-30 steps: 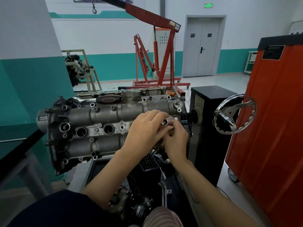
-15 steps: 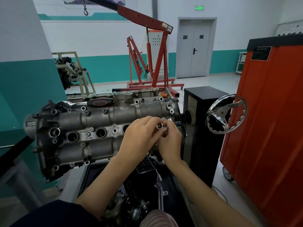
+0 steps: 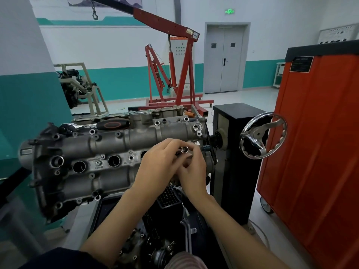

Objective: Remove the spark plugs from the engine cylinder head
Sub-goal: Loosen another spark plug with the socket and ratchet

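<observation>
The grey cylinder head [image 3: 108, 144] is mounted on a stand, tilted toward me, with a row of round spark plug wells [image 3: 114, 161] along its middle. In front of its right end my left hand [image 3: 159, 164] and my right hand [image 3: 192, 169] meet, fingers curled round a short shiny metal socket [image 3: 184, 149] whose open end faces me. What the socket sits on is hidden by my fingers. A ratchet with a black and orange handle [image 3: 108, 125] lies on top of the head.
A chrome handwheel [image 3: 262, 135] sticks out from a black stand [image 3: 233, 152] right of the head. An orange tool cabinet [image 3: 318, 144] stands at the far right. A red engine crane [image 3: 174, 74] and another engine on a frame [image 3: 75, 88] stand behind.
My view has shifted slightly, so the head sits further left in frame. Both hands stay together on the socket with only small finger movement.
</observation>
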